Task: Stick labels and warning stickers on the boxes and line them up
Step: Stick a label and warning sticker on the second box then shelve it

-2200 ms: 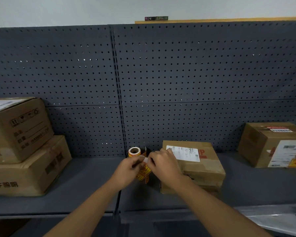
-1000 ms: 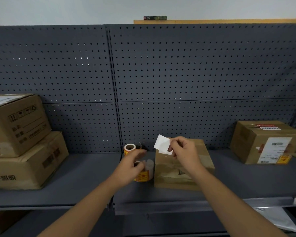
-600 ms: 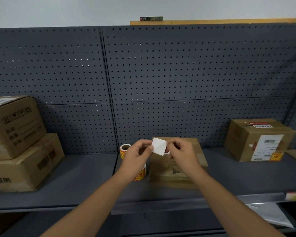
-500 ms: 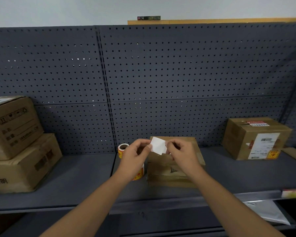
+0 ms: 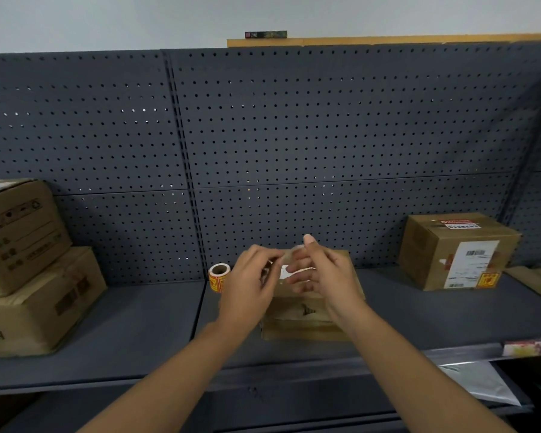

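A small brown cardboard box (image 5: pixel 306 317) stands mid-shelf. Above its top, my left hand (image 5: pixel 250 282) and my right hand (image 5: pixel 322 273) meet around a small white sticker (image 5: pixel 286 271), which shows blurred between the fingers. Both hands pinch it; the right thumb points up. A roll of yellow-and-red warning stickers (image 5: pixel 219 276) stands just left of the box, partly behind my left hand. A bigger box (image 5: pixel 456 250) at the right carries a white shipping label and a yellow warning sticker on its front.
Two larger cardboard boxes (image 5: pixel 28 264) are stacked at the left end of the grey shelf (image 5: pixel 150 323). A dark pegboard (image 5: pixel 294 135) backs the shelf. A grey plastic bag (image 5: pixel 478 382) lies on the lower level at the right.
My right hand peeled a white sticker off the roll and lifted it. My left hand left the roll and joined it; both now work the sticker above the box.
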The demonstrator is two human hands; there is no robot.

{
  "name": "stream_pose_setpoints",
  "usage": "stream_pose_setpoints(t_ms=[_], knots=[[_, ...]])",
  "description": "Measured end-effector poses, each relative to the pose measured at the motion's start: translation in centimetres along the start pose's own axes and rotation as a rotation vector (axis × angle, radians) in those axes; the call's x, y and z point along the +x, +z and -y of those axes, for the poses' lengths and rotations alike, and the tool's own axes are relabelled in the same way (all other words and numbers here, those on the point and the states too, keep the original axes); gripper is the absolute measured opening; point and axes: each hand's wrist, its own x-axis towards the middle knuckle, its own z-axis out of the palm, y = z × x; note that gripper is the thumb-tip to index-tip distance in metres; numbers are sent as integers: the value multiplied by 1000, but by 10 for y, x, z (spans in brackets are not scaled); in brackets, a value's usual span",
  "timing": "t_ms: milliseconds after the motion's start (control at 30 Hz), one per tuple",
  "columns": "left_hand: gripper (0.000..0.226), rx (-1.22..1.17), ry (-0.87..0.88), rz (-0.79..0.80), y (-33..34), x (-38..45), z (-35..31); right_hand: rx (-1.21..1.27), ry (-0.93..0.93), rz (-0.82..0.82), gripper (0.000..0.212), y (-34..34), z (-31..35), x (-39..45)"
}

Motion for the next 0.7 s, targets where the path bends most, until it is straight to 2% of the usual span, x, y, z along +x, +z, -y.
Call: stream_pose_setpoints(t_ms=[233,333,433,600,700], knots=[[14,255,304,2,7,-6,7,-25,-4,33,35,-13,0,4],[14,301,367,-3,10,-8,8,-32,-12,51,40,-17,0,4],[14,355,406,-2,12,-8,10,-79,-6,59,27,-21,-1,6],[17,294,361,66,14,-11,9,-141,-42,35,10,-29,-5,9],[25,141,154,161,12,-12,2,-172,-99,19,8,-35,-8,7]])
